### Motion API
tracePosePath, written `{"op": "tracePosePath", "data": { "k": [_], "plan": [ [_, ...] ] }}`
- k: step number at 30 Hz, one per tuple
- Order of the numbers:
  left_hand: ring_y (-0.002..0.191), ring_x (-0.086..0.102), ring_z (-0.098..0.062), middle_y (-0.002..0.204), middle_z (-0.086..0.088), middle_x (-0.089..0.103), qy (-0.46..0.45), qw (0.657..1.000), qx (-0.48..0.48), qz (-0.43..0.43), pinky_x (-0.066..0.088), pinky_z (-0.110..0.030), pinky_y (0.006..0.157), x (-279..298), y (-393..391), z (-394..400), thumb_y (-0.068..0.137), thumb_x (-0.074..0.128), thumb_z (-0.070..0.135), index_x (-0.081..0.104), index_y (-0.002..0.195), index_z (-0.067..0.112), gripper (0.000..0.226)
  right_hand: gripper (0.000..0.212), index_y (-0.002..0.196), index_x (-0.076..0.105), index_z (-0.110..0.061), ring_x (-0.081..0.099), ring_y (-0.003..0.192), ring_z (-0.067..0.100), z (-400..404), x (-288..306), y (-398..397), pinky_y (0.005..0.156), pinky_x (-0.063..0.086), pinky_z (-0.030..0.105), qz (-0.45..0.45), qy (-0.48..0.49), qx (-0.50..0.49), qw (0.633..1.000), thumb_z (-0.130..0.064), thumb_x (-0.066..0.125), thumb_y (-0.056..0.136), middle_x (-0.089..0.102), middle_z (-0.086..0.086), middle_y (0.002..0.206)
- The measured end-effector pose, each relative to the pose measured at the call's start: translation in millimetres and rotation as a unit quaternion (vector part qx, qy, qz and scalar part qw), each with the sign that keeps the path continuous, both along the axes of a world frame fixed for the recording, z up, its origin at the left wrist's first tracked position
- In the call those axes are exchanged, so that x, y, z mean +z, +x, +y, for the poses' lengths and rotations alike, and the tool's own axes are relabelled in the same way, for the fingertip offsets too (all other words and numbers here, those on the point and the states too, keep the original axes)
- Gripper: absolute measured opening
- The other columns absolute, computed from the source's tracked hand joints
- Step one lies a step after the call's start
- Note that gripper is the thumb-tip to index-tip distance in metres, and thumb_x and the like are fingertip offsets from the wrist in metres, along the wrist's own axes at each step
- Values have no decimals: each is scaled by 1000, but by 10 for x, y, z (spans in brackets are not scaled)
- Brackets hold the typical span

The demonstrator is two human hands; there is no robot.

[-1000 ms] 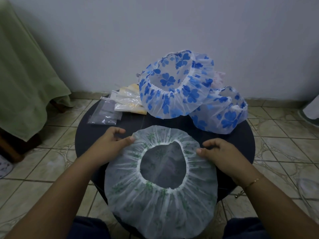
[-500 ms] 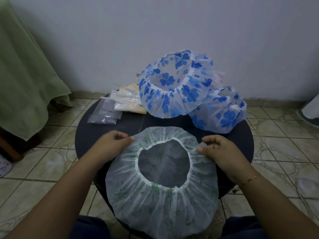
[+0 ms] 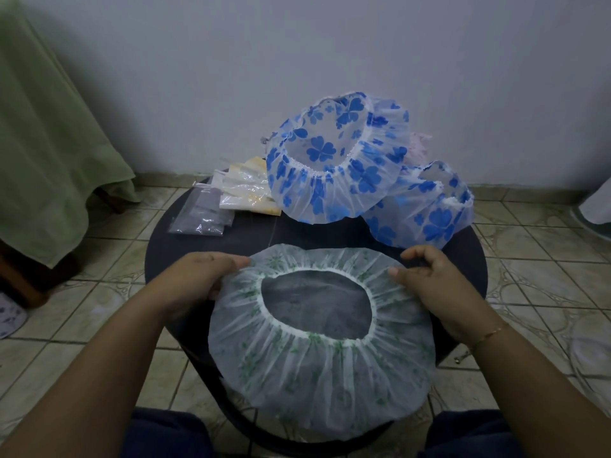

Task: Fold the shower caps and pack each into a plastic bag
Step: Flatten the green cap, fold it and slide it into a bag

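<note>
- Left hand (image 3: 195, 276): thumb and fingers pinch the far-left edge of the green cap (image 3: 317, 342); grip clamped on the thin plastic.
- Right hand (image 3: 429, 279): pinches the far-right edge of the same cap, fingers curled round the rim, thumb on top. Thin bracelet (image 3: 489, 335) on that wrist.
- Green cap: white see-through w/ faint green print, spread flat, opening up, elastic ring forming an oval hole in the middle. Its near half hangs over the front edge of the surface (image 3: 165, 246), toward the person's lap.
- Surface: small, round, dark.
- Behind the cap, far right: two blue caps w/ clover print. Big blue cap (image 3: 334, 166) stands puffed up, opening tilted toward the camera; small blue cap (image 3: 426, 213) sits just beside it at right, touching it.
- Bit of pink cap (image 3: 418, 147) peeks out behind the blue ones.
- Far left of surface: clear bags (image 3: 201, 214), flat; beside them, packed bags (image 3: 244, 193) w/ white and yellow contents, partly under the big blue cap.
- Around: tiled floor (image 3: 82, 309), pale wall (image 3: 297, 61), green cloth (image 3: 43, 143) draped at left.
</note>
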State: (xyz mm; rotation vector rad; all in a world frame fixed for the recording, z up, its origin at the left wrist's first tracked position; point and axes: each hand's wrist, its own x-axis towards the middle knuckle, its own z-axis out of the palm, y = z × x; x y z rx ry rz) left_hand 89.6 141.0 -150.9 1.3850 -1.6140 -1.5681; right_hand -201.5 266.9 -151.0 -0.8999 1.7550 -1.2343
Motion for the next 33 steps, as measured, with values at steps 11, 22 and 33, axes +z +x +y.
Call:
{"op": "tracePosePath", "data": {
  "k": [11, 22, 33],
  "plan": [
    [108, 60, -4, 129, 11, 54, 46, 985, -155, -52, 49, -16, 86, -56, 181, -103, 35, 92, 15, 39, 142, 20, 120, 31, 117, 63, -4, 61, 92, 15, 13, -29, -68, 86, 48, 25, 82, 51, 14, 995, -1, 62, 86, 65, 10, 114],
    [74, 64, -14, 95, -2, 67, -77, 969, 52, -229, 47, -28, 53, 80, 120, 16, 73, 77, 40, 61, 108, 14, 46, 17, 87, 63, -9, 57, 59, 13, 40, -44, -87, 45, 44, 20, 166, 78, 36, 982, -23, 71, 82, 66, 7, 82],
    [102, 66, -28, 107, -9, 71, 35, 993, -69, -86, 49, -42, 94, 28, 180, -68, 62, 69, 18, 69, 109, 17, 47, 12, 96, 70, -20, 60, 76, 1, 50, 1, -38, 61, 42, 2, 231, 45, 148, 960, -25, 65, 87, 63, -12, 86]
  ]
}}
